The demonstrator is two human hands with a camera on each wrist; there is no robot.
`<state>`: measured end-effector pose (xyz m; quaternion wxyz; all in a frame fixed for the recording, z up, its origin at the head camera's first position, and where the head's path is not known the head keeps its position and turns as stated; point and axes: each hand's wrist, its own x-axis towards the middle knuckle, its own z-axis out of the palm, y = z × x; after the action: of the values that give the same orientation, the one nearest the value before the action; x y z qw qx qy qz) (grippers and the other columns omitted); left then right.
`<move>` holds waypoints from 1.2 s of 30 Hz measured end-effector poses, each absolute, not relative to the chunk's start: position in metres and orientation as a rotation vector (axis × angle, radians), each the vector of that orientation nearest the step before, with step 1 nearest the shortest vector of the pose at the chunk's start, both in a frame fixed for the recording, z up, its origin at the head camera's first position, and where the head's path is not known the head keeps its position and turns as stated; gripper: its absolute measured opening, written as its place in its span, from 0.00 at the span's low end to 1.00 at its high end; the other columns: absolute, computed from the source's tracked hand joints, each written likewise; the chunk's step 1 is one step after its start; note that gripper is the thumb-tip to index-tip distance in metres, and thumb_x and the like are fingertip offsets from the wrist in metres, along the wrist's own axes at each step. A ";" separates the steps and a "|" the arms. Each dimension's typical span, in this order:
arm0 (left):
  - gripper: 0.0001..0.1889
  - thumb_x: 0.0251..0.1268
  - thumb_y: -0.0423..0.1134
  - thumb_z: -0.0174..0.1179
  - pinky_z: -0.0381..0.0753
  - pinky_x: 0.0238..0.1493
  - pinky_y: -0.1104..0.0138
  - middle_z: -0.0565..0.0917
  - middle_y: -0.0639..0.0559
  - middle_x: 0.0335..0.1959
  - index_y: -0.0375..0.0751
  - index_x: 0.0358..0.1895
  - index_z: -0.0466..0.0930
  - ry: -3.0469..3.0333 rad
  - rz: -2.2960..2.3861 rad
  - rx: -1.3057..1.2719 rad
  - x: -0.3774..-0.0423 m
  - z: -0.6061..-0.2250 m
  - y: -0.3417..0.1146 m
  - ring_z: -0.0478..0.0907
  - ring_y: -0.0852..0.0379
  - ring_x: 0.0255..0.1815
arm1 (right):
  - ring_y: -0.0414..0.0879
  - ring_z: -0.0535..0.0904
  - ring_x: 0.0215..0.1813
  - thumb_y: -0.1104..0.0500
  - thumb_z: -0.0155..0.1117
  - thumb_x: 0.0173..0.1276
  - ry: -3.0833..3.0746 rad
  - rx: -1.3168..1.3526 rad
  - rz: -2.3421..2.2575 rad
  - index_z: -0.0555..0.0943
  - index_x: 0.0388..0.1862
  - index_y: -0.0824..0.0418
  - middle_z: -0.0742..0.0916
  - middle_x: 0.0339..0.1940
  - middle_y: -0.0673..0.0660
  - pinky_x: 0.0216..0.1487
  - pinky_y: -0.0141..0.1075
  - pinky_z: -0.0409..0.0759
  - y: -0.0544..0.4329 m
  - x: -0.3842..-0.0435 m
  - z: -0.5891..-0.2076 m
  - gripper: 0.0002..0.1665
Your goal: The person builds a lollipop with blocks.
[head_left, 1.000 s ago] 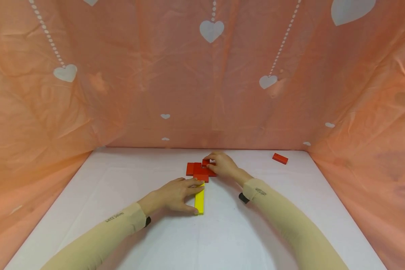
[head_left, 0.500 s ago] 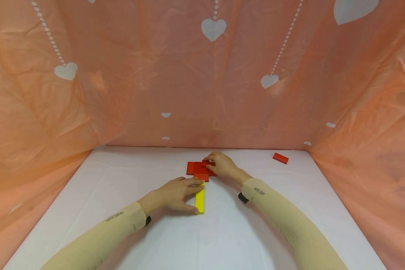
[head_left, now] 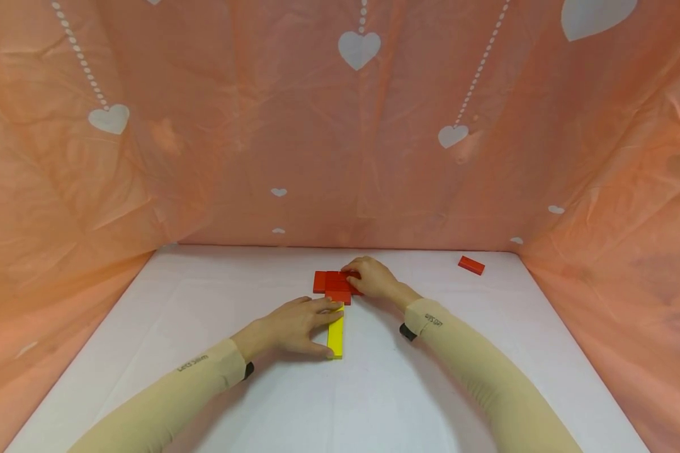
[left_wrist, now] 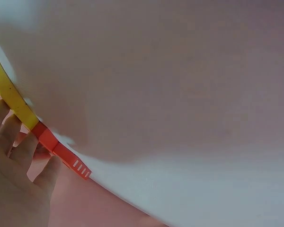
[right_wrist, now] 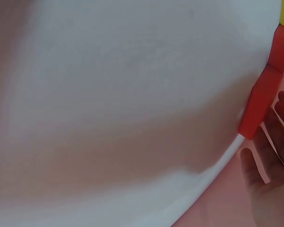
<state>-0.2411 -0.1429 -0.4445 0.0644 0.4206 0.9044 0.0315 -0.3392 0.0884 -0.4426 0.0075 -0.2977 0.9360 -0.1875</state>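
Note:
A yellow plank-shaped block (head_left: 335, 341) lies lengthwise on the white table, its far end meeting a red block (head_left: 338, 298). My left hand (head_left: 297, 327) rests spread over it, thumb by the near end and straight fingers across the far end. Just beyond, flat red blocks form a compact cluster, with one red block (head_left: 320, 282) on its left side. At the cluster's far right, my right hand (head_left: 376, 279) pinches a small red block (head_left: 344, 275) between thumb and fingers, low and level with its neighbours. Its fingers hide part of it. In the left wrist view, one red block (left_wrist: 75, 164) shows pale slots.
A single red block (head_left: 471, 265) lies apart at the back right of the table (head_left: 408, 402). Peach curtains (head_left: 294, 145) with white hearts enclose the back and both sides. Both forearms wear beige sleeves (head_left: 481, 371) with dark wrist cameras beneath.
The small red block in my right hand, earlier standing up above the cluster, has come down flat among the other red blocks. My left hand has stayed on the yellow block.

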 end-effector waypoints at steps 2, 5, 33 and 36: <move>0.43 0.66 0.70 0.60 0.66 0.76 0.49 0.66 0.56 0.81 0.50 0.79 0.68 2.730 0.097 1.267 -0.241 -0.444 -0.143 0.62 0.54 0.80 | 0.57 0.81 0.63 0.62 0.64 0.75 2.926 -0.930 -0.592 0.87 0.60 0.60 0.88 0.58 0.59 0.70 0.50 0.76 0.089 -0.339 -0.443 0.17; 0.44 0.66 0.70 0.60 0.66 0.77 0.49 0.65 0.56 0.81 0.51 0.79 0.67 2.726 0.103 1.257 -0.241 -0.444 -0.143 0.61 0.54 0.80 | 0.57 0.81 0.64 0.62 0.64 0.76 2.924 -0.927 -0.610 0.86 0.61 0.61 0.88 0.59 0.59 0.70 0.51 0.76 0.089 -0.338 -0.442 0.17; 0.44 0.65 0.72 0.59 0.65 0.77 0.47 0.65 0.57 0.81 0.52 0.79 0.67 2.724 0.123 1.228 -0.240 -0.446 -0.143 0.61 0.54 0.81 | 0.56 0.82 0.57 0.61 0.62 0.76 2.946 -0.824 -0.710 0.83 0.64 0.64 0.87 0.58 0.61 0.65 0.50 0.79 0.107 -0.333 -0.448 0.20; 0.45 0.64 0.72 0.59 0.64 0.77 0.47 0.65 0.57 0.81 0.52 0.80 0.67 2.722 0.124 1.221 -0.241 -0.446 -0.143 0.61 0.53 0.81 | 0.57 0.82 0.60 0.59 0.61 0.77 2.943 -0.775 -0.792 0.83 0.65 0.63 0.85 0.62 0.62 0.67 0.52 0.78 0.114 -0.328 -0.444 0.21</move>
<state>-0.2407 -0.1429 -0.4457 0.0779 0.4077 0.9088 0.0413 -0.3283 0.1144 -0.4443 -0.0016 -0.2464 0.9359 -0.2518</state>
